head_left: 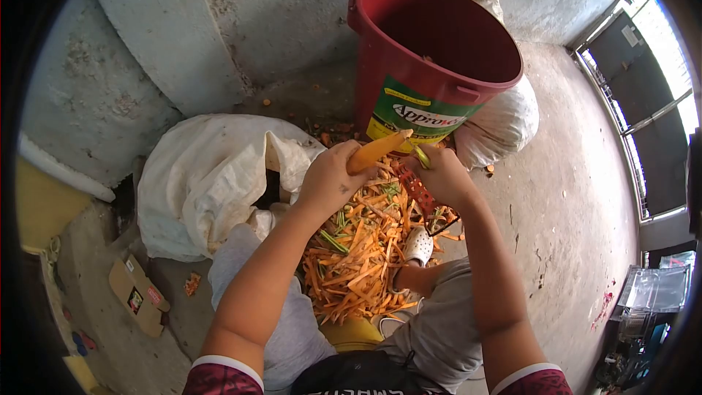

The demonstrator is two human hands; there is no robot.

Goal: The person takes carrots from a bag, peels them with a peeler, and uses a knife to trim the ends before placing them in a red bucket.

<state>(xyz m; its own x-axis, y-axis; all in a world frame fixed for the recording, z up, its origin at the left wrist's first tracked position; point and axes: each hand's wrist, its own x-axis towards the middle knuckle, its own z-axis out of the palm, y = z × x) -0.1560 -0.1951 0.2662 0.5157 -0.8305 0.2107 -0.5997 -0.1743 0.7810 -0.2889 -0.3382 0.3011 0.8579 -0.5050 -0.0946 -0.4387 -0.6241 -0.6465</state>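
Bin lbl "Approv…", L grip snug round carrot, R grip round green item

Rough work area, concrete floor, stained wall, sacks

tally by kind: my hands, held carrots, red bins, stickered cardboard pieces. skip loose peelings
Hands: 2 (left hand, right hand)
Carrot in the left hand: 1
Red bin: 1
Stickered cardboard on the floor: 1
Total: 5
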